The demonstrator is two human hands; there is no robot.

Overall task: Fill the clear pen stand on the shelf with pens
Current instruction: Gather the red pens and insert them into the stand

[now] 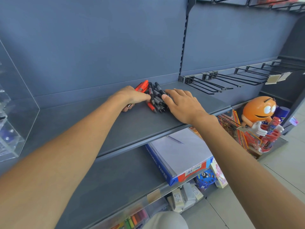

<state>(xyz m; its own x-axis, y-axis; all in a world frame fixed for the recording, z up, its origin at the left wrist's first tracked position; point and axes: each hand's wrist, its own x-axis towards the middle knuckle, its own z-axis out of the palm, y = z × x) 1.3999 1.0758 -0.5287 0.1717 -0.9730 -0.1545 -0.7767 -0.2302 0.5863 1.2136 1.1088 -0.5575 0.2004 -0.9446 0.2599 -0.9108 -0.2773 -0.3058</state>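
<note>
A heap of dark grey and red pens (156, 98) lies on the grey shelf (115, 129) near its back wall. My left hand (132, 98) is closed around a bunch of orange-red pens (142, 85), whose ends stick out beyond the fingers. Just right of the heap, my right hand (180, 103) rests flat on the shelf with fingers spread, the thumb touching the dark pens. The clear pen stand (11, 116) stands at the far left edge of the shelf; some small dark items show inside its compartments.
Black wire hooks (219, 81) jut from the panel on the right. Below the shelf lie a ream of A4 paper (179, 156) and boxes. An orange figure display (259, 113) stands lower right. Coloured markers (133, 220) fill a bin at the bottom.
</note>
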